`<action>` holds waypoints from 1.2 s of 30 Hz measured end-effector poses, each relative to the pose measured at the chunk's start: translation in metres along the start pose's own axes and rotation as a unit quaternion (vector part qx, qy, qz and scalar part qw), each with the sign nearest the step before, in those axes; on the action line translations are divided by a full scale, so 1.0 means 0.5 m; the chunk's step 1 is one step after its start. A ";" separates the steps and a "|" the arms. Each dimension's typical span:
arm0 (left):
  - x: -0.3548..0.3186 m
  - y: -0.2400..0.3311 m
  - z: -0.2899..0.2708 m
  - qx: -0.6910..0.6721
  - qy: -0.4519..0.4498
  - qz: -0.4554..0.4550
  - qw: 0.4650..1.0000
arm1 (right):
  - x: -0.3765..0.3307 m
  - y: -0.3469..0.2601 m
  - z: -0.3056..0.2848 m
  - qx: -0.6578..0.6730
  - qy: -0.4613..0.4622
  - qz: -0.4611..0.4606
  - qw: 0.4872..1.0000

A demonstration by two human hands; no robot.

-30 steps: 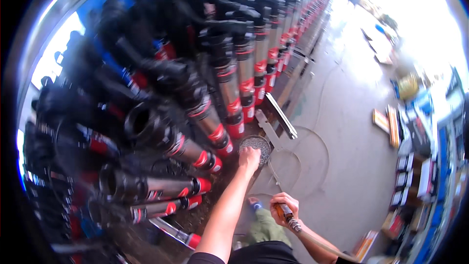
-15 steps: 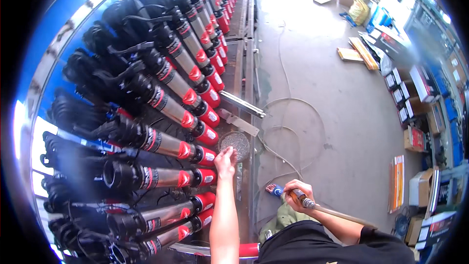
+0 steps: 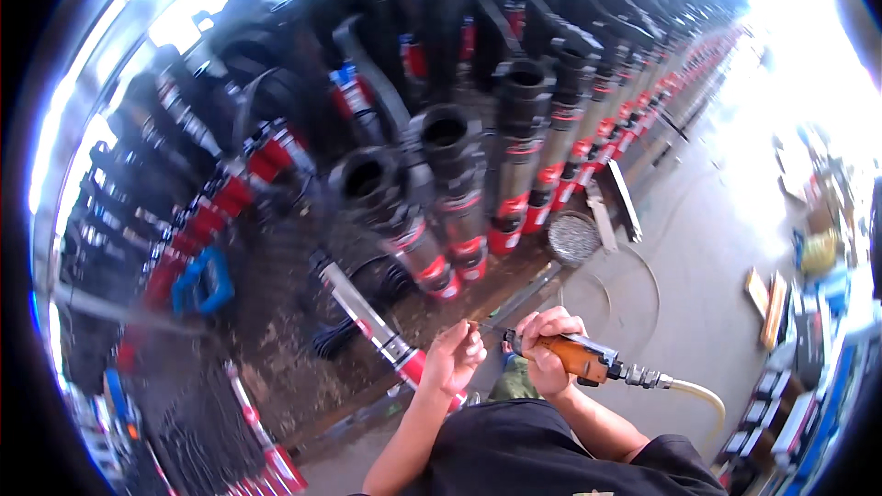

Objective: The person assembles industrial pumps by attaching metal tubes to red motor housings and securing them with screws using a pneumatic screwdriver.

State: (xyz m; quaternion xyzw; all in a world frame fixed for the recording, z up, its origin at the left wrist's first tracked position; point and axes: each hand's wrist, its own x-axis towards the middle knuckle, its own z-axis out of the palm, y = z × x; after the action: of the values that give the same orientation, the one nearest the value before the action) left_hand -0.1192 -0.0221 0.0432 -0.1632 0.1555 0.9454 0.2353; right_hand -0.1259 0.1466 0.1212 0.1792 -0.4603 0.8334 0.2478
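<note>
My right hand (image 3: 548, 349) is wrapped round an orange air screwdriver (image 3: 581, 360), held level with its slim tip to the left. A pale air hose (image 3: 703, 395) runs from its back end. My left hand (image 3: 452, 360) has its fingertips pinched together at the tool's tip; whatever small thing they hold is too small to make out. Below and left of that hand lies a steel tubular pump (image 3: 367, 317) with a red end. Beyond my hands, a round bowl (image 3: 552, 246) of small metal pieces stands at the bench edge.
Several upright pumps (image 3: 447, 193) with black tops and red bases line the bench, blurred by motion. A blue frame-like object (image 3: 204, 283) lies at the left. A metal bar (image 3: 625, 202) juts over the floor beside the bowl. Cartons (image 3: 808, 340) stand along the right.
My view has swung left along the bench. The left hand has left the bowl and come to the screwdriver's tip. The right hand has raised the tool and turned it level in front of me.
</note>
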 end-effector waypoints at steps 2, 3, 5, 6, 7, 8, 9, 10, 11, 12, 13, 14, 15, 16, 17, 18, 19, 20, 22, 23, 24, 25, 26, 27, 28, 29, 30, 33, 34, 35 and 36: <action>-0.066 0.013 -0.006 -0.025 -0.021 0.064 0.997 | -0.021 0.012 0.049 0.031 -0.026 0.046 0.998; -0.086 0.012 0.000 -0.012 0.011 0.100 0.995 | -0.033 0.021 0.061 0.043 -0.040 0.069 0.996; -0.115 0.021 -0.024 -0.013 0.009 0.133 0.991 | -0.048 0.040 0.090 0.040 -0.050 0.101 0.993; -0.127 0.021 -0.033 -0.021 -0.005 0.153 0.988 | -0.056 0.050 0.099 0.039 -0.056 0.112 0.991; -0.138 0.023 -0.046 -0.028 0.003 0.158 0.987 | -0.064 0.061 0.108 0.038 -0.062 0.124 0.990; -0.147 0.025 -0.055 -0.038 0.014 0.165 0.985 | -0.067 0.067 0.115 0.044 -0.079 0.133 0.987; -0.158 0.020 -0.056 -0.049 0.026 0.171 0.984 | -0.072 0.069 0.121 0.042 -0.088 0.140 0.985; -0.165 0.013 -0.060 -0.066 0.045 0.176 0.981 | -0.080 0.073 0.124 0.039 -0.097 0.147 0.984; -0.165 0.011 -0.070 -0.080 0.061 0.177 0.979 | -0.088 0.082 0.126 0.036 -0.104 0.149 0.983; -0.165 0.010 -0.081 -0.092 0.077 0.177 0.977 | -0.094 0.089 0.130 0.028 -0.120 0.152 0.981; -0.164 0.008 -0.096 -0.120 0.074 0.170 0.975 | -0.103 0.097 0.131 0.030 -0.128 0.165 0.977; -0.167 0.007 -0.115 -0.146 0.072 0.163 0.973 | -0.115 0.106 0.134 0.033 -0.134 0.178 0.974; -0.168 0.006 -0.134 -0.171 0.068 0.154 0.971 | -0.126 0.115 0.137 0.034 -0.139 0.191 0.971; -0.169 0.004 -0.152 -0.179 0.077 0.158 0.968 | -0.136 0.127 0.141 0.040 -0.143 0.195 0.969; -0.171 0.001 -0.168 -0.188 0.088 0.158 0.965 | -0.146 0.137 0.143 0.030 -0.157 0.199 0.967; -0.171 -0.001 -0.184 -0.195 0.098 0.157 0.963 | -0.155 0.147 0.144 0.019 -0.171 0.202 0.964; -0.167 0.001 -0.200 -0.210 0.118 0.151 0.959 | -0.163 0.154 0.146 0.007 -0.184 0.205 0.961; -0.160 0.005 -0.214 -0.226 0.136 0.143 0.954 | -0.170 0.164 0.148 -0.009 -0.202 0.210 0.957; -0.152 0.019 -0.202 -0.222 0.207 0.143 0.942 | -0.176 0.190 0.145 -0.016 -0.254 0.203 0.946; -0.144 0.018 -0.213 -0.216 0.221 0.139 0.941 | -0.178 0.201 0.142 -0.025 -0.277 0.200 0.939; -0.129 0.017 -0.234 -0.209 0.234 0.134 0.940 | -0.178 0.211 0.137 -0.045 -0.302 0.192 0.933; -0.114 0.023 -0.258 -0.202 0.247 0.135 0.938 | -0.191 0.230 0.140 -0.037 -0.290 0.210 0.933; -0.104 0.033 -0.266 -0.198 0.234 0.136 0.942 | -0.192 0.243 0.144 -0.045 -0.296 0.208 0.931; -0.096 0.039 -0.274 -0.216 0.231 0.130 0.940 | -0.192 0.256 0.146 -0.052 -0.302 0.206 0.930; -0.089 0.046 -0.282 -0.233 0.229 0.124 0.937 | -0.196 0.280 0.139 -0.051 -0.296 0.216 0.929; -0.088 0.051 -0.286 -0.251 0.229 0.116 0.933 | -0.200 0.289 0.136 -0.052 -0.285 0.250 0.924; -0.086 0.052 -0.287 -0.252 0.234 0.122 0.931 | -0.197 0.302 0.134 -0.057 -0.288 0.255 0.921; -0.092 0.061 -0.296 -0.224 0.203 0.096 0.948 | -0.187 0.322 0.136 -0.074 -0.265 0.298 0.914; -0.100 0.061 -0.300 -0.195 0.218 0.099 0.951 | -0.188 0.331 0.132 -0.078 -0.261 0.289 0.918; -0.115 0.068 -0.289 -0.166 0.232 0.104 0.953 | -0.183 0.341 0.128 -0.081 -0.258 0.279 0.921; -0.125 0.075 -0.289 -0.134 0.246 0.108 0.954 | -0.179 0.343 0.129 -0.078 -0.250 0.283 0.923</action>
State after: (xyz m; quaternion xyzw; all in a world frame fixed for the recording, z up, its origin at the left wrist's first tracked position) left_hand -0.0515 -0.1318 -0.0544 -0.4031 0.0970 0.9079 0.0622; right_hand -0.1475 -0.0088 -0.0093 0.2240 -0.6024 0.7584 -0.1082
